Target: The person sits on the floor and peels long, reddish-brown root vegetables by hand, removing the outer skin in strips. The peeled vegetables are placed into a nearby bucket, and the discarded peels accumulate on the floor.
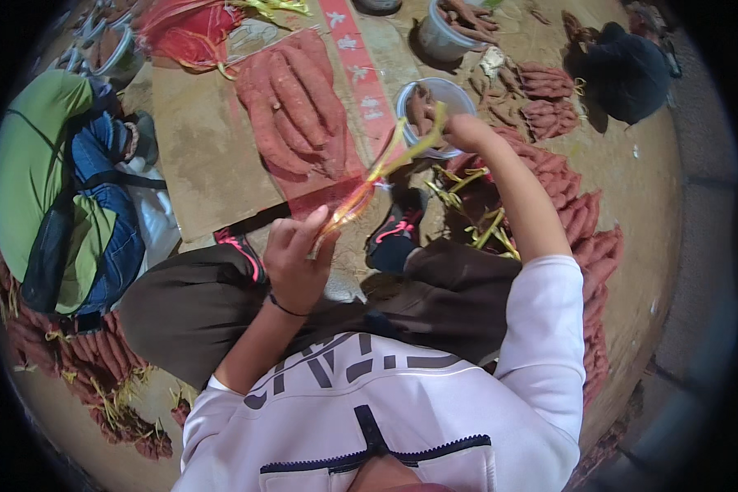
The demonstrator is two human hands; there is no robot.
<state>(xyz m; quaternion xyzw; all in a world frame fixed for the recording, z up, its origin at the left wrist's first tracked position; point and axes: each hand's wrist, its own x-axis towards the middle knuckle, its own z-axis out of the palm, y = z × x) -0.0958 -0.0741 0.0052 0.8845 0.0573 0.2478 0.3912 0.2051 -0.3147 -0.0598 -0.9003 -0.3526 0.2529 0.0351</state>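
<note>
My left hand (301,258) pinches the lower end of a shiny strip of yellow ties (369,190), tinged red where mesh lies near it. Up and to the right, the strip parts into two ends, and the longer reaches my right hand (467,132). The fingers of that hand are curled at the longer end, partly hidden and blurred. Before me lies a red mesh bag (317,200) with several long sweet potatoes (301,98) side by side inside. The bag rests on a flattened cardboard sheet (203,147).
A clear tub (464,101) of sweet potatoes stands behind my right hand; another tub (446,37) sits farther off. Filled mesh bags (590,246) line my right side, beside loose yellow ties (492,234). A person in green (37,184) crouches at left near more bundles (92,357).
</note>
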